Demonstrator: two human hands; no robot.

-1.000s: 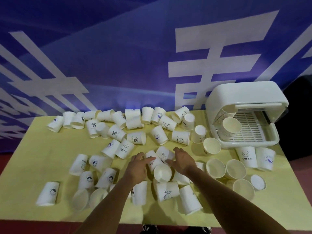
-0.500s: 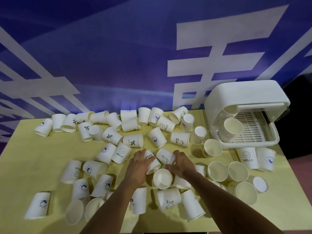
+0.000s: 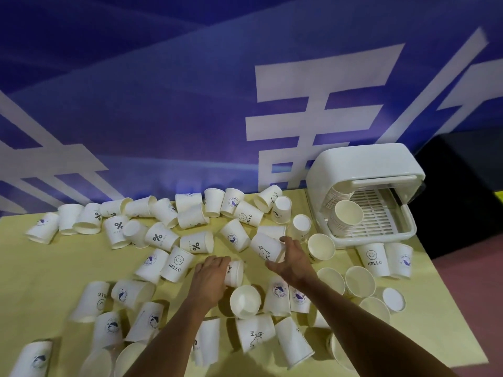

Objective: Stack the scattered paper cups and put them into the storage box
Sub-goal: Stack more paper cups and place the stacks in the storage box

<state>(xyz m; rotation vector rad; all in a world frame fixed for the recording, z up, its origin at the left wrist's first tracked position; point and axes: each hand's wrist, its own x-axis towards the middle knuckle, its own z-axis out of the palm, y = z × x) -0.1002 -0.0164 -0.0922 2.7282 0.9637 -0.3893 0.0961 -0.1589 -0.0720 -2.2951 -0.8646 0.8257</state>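
Note:
Many white paper cups lie scattered over the yellow table (image 3: 49, 270). My left hand (image 3: 211, 277) grips one lying cup (image 3: 235, 273) near the table's middle. My right hand (image 3: 292, 261) holds a second cup (image 3: 265, 247), printed with a small animal, just right of it, thumb below and fingers over its rim. The white storage box (image 3: 364, 170) stands open at the back right, with a stack of nested cups (image 3: 345, 217) lying inside on its slatted tray.
Open upright cups (image 3: 359, 281) cluster in front of the box, and two "HELLO" and whale cups (image 3: 373, 258) stand upside down beside it. A row of cups (image 3: 190, 210) lines the back edge by the blue banner wall. More cups lie near the front edge.
Each hand has closed on a cup: the left took the one under it, the right lifted the animal-print cup up and to the right. The camera moved closer.

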